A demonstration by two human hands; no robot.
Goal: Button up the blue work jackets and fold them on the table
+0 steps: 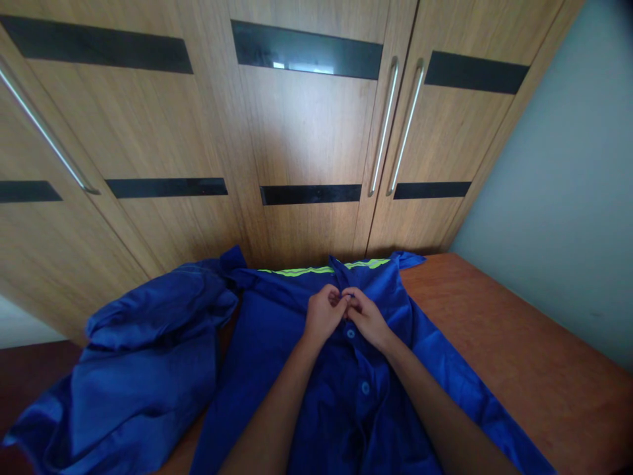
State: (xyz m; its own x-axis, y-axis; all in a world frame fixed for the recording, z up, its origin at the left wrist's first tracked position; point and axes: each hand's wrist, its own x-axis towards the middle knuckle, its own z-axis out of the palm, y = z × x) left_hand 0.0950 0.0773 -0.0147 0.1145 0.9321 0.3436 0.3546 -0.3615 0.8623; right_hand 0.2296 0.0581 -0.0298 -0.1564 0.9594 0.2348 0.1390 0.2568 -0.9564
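A blue button-up shirt (277, 343) with a yellow-green stripe (297, 271) near its collar lies flat on a brown wooden table (519, 356). My left hand (322, 313) and my right hand (364, 315) meet at the top of the shirt's front, just below the collar. Both are closed in a pinch on the placket fabric, fingertips touching. Two blue buttons (351, 334) show below the hands along the placket.
A second blue garment (143, 356) lies crumpled at the table's left. Wooden wardrobe doors (306, 138) with black strips and long metal handles (384, 128) stand right behind the table. A pale wall (568, 198) runs along the right side.
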